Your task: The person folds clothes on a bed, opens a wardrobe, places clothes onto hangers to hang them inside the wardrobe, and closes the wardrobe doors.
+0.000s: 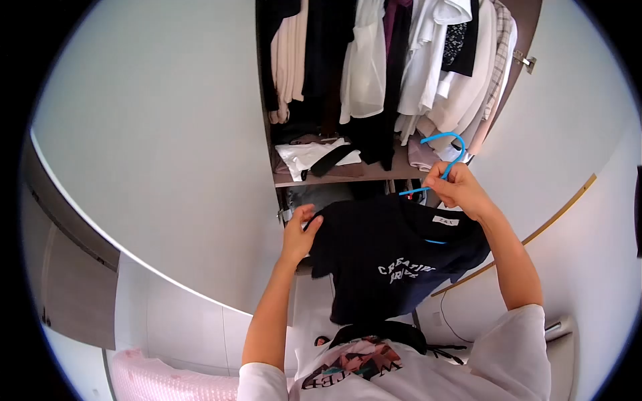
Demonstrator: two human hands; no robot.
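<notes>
We have the black shirt (358, 284) spread in front of us, below the wardrobe's shelf (381, 176) in our view, its white lettering (401, 269) facing us and a white label (446, 221) showing inside the neck. The blue hanger (460, 144) runs into that neck, its hook standing up at 1 o'clock from the shirt's middle. Our right hand (461, 192), also at 1 o'clock, is closed around the hanger just below the hook. At 10 o'clock our left hand (297, 235) is at the sleeve edge, thumb and fingers parted; we cannot tell whether it grips the cloth. Folded clothes (301, 159) lie on the shelf at 11 o'clock, and hanging clothes (364, 73) fill the space above at 12. Farther out, a pale door (154, 134) stands at 10 o'clock and bubble wrap (174, 377) lies at 8.
</notes>
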